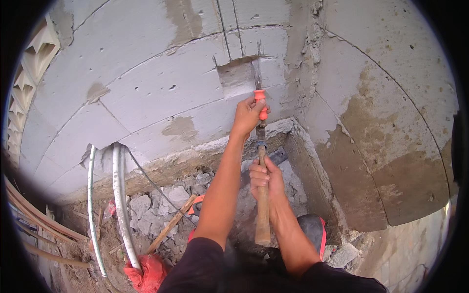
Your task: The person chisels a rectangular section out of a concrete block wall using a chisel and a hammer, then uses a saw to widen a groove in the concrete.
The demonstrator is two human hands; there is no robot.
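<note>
My left hand point(247, 116) is closed round the orange-red handle of a chisel point(260, 94). The chisel points up, its metal blade against the right edge of a squarish recess point(234, 78) cut in the pale block wall point(161, 83). Below it, my right hand point(267, 178) grips the wooden handle of a hammer point(263, 212). The hammer's dark head is close to the chisel's lower end; whether they touch I cannot tell. Two narrow vertical grooves point(230, 29) run up the wall above the recess.
White pipes point(117, 180) and a dark cable rise from the ground into a broken hole at the lower left. Rubble point(146, 210), a wooden stick point(171, 224), a red plastic bag point(146, 273) and an orange-handled saw point(196, 205) lie below. Another wall point(386, 122) meets this one at right.
</note>
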